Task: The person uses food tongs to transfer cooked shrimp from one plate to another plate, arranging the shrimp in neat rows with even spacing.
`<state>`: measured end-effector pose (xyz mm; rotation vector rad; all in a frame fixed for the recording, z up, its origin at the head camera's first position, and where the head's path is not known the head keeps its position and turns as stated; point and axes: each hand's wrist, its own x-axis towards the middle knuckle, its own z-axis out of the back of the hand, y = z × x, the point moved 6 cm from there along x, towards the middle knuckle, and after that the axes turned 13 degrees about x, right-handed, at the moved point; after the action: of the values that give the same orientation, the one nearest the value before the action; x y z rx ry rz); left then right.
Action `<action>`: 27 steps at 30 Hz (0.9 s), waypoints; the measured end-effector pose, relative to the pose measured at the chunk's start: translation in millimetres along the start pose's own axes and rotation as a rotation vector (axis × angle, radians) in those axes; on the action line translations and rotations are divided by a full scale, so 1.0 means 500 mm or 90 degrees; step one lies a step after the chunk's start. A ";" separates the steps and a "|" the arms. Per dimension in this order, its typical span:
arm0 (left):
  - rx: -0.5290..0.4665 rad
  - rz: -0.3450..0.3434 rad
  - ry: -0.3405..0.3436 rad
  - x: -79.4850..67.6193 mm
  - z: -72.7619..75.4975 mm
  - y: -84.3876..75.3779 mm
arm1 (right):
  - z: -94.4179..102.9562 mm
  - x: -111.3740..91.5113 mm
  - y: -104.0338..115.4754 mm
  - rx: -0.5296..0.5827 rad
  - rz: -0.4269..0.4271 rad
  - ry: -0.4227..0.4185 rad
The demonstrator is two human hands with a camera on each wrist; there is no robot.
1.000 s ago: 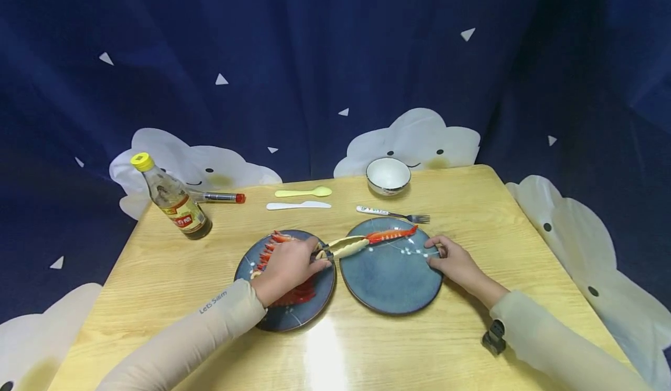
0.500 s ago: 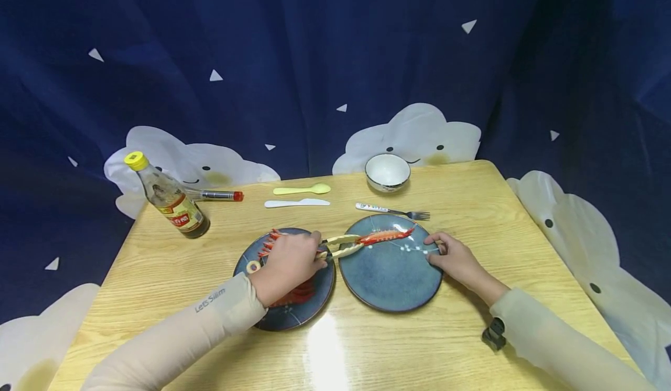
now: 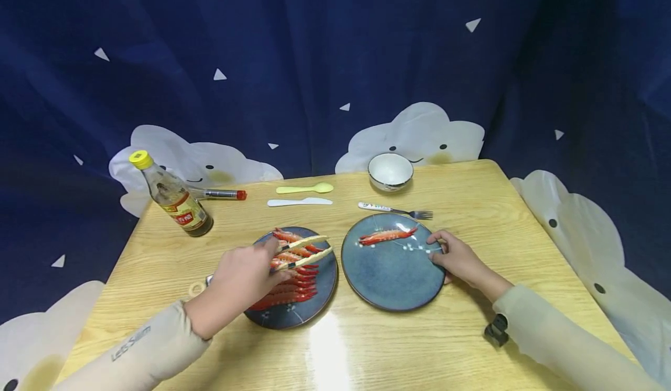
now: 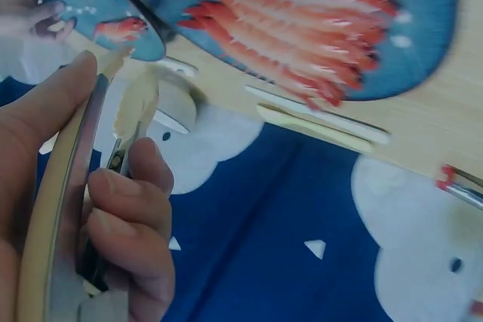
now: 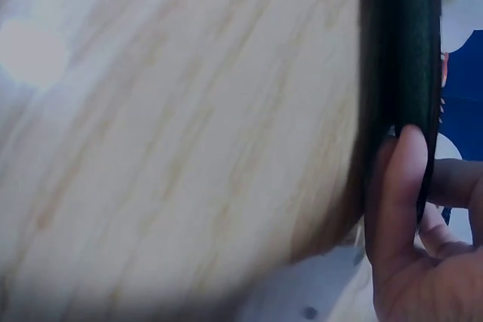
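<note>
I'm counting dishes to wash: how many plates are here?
2: the left plate, bearing several shrimp, and the right plate, held at its edge by the right hand.

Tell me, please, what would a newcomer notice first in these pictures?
The row of red shrimp on the left blue plate would probably come first, with the left hand holding tongs over that plate. A single shrimp lies on the right blue plate, whose edge the right hand pinches. The yellow-capped bottle at the back left of the table also stands out.
</note>
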<state>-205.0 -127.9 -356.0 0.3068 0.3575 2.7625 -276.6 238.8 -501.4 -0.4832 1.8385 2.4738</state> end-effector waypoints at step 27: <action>-0.006 0.030 0.123 -0.226 -0.027 0.176 | -0.003 -0.005 0.002 0.056 -0.026 0.074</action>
<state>-131.0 -250.9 -362.9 0.0450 0.3891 2.8475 -274.2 237.6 -500.3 -0.6660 1.9472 2.3749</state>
